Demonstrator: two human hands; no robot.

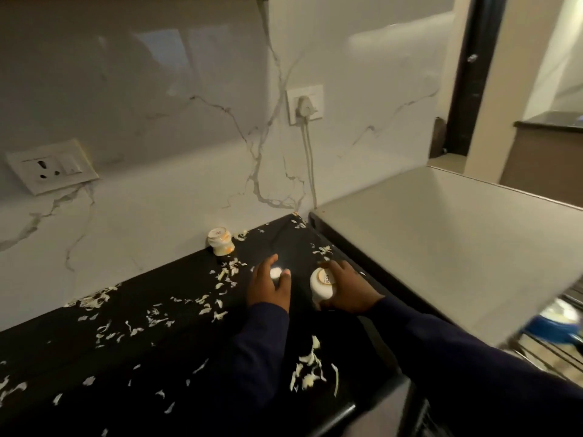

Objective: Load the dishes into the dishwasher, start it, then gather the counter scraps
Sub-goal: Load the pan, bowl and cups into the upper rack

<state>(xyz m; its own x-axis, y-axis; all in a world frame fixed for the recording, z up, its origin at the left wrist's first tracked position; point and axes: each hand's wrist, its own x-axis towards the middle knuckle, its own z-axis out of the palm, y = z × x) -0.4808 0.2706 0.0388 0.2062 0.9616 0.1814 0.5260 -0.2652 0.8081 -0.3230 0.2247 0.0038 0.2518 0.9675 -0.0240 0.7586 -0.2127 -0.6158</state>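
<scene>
Head view: right hand (345,287) has its fingers wrapped around a small white cup (322,287) lying on its side on the black counter (176,313), just right of frame center. Left hand (268,287) sits flat beside it, fingers spread and loose, holding nothing. Second cup (220,244) is tipped over against the marble wall (157,121), above and to the left. Pale scraps (310,367) are scattered all over the counter.
</scene>
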